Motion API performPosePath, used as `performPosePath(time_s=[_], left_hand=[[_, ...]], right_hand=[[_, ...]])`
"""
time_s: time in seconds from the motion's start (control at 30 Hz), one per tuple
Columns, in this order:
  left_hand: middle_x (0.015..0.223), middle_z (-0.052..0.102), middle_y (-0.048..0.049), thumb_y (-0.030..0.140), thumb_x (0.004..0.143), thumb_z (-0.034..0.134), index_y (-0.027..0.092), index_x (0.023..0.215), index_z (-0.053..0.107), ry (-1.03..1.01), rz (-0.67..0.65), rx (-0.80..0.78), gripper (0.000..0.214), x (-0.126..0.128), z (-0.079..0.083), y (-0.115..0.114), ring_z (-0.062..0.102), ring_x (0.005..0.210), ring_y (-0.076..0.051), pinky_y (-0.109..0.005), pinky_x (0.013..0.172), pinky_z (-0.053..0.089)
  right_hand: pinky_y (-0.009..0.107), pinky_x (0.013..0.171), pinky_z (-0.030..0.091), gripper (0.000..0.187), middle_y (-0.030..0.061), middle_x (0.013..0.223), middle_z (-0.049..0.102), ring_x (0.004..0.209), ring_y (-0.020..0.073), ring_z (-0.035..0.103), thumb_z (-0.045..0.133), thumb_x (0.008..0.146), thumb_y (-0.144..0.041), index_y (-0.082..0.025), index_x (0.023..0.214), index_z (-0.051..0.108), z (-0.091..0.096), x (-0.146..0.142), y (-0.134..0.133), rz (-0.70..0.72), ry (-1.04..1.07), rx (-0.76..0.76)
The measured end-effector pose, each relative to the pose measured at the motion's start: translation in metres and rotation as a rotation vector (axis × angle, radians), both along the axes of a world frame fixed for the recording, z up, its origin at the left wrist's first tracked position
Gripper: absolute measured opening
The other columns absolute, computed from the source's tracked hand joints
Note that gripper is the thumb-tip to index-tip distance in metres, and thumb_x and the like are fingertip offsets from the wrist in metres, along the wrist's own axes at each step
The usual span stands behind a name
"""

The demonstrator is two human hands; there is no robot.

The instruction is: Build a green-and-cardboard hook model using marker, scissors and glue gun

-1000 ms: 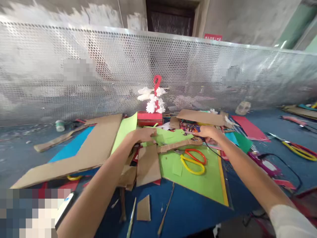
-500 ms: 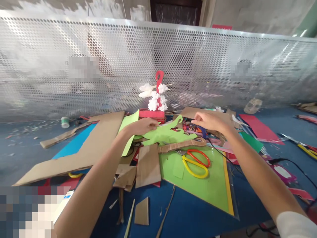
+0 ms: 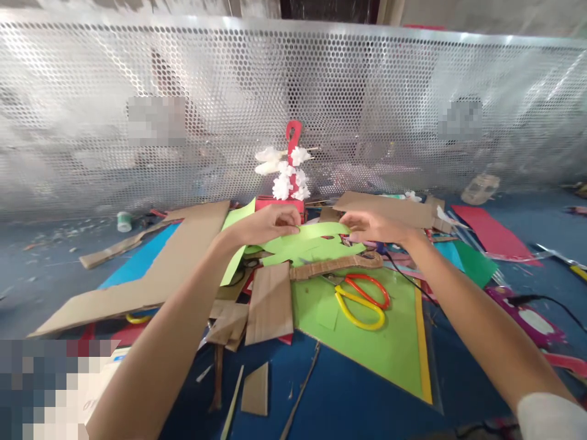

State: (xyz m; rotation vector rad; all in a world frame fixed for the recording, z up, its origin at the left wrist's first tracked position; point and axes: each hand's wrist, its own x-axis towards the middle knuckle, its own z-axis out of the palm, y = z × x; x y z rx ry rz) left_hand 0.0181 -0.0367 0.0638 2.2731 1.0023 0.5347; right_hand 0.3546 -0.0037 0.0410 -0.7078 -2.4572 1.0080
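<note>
Green paper [image 3: 324, 230] | thin, curved strip | held: left hand [image 3: 270, 224], right hand [image 3: 378, 227]

No text can be read with certainty: the white packet [image 3: 104, 379] at the lower left carries a small blue patch and a few faint grey characters, partly cut off by the blurred blocks and too unclear to make out. The red sign [image 3: 424, 27] on the wall shows only as a thin strip above the mesh panel [image 3: 238, 67], and the small green-and-white bottle [image 3: 123, 222] is too small for any lettering to be legible.
</note>
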Motion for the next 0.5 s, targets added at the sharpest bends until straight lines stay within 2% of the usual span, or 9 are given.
performPosePath(time_s=[0.13,0.33,0.43,0.5], left_hand=[[0.079,0.055,0.0008,0.042,0.095,0.064,0.021,0.091,0.052,-0.06,-0.044,-0.013,0.024,-0.003,0.001,-0.001,0.054,0.072,-0.013,-0.026,0.065,0.041],[0.082,0.048,0.0006,0.05,0.099,0.055,0.022,0.089,0.046,0.018,-0.111,-0.132,0.031,-0.002,0.005,-0.007,0.055,0.075,-0.015,-0.026,0.062,0.038],[0.081,0.047,0.0001,0.051,0.099,0.056,0.022,0.086,0.045,0.06,-0.141,-0.179,0.034,-0.003,0.003,-0.007,0.055,0.078,-0.016,-0.026,0.064,0.038],[0.081,0.047,0.0001,0.05,0.098,0.057,0.022,0.084,0.043,0.052,-0.169,-0.256,0.034,-0.005,0.003,-0.006,0.056,0.08,-0.017,-0.026,0.064,0.038]], right_hand=[[0.034,0.077,0.048,0.028,0.0034,0.093,0.069,0.089,0.0217,0.064,0.072,0.089,-0.049,-0.023,0.092,0.062,0.004,-0.001,-0.005,-0.02,-0.034,0.065],[0.029,0.066,0.037,0.039,-0.0001,0.079,0.054,0.083,0.0198,0.063,0.068,0.09,-0.046,-0.024,0.079,0.038,0.011,-0.003,-0.013,-0.048,-0.039,0.07],[0.028,0.065,0.033,0.041,-0.0015,0.073,0.05,0.078,0.0174,0.058,0.065,0.09,-0.042,-0.024,0.074,0.032,0.014,-0.005,-0.017,-0.072,-0.098,0.158],[0.028,0.063,0.03,0.041,-0.003,0.069,0.047,0.069,0.0142,0.05,0.064,0.09,-0.041,-0.023,0.073,0.031,0.015,-0.006,-0.018,-0.109,-0.156,0.247]])
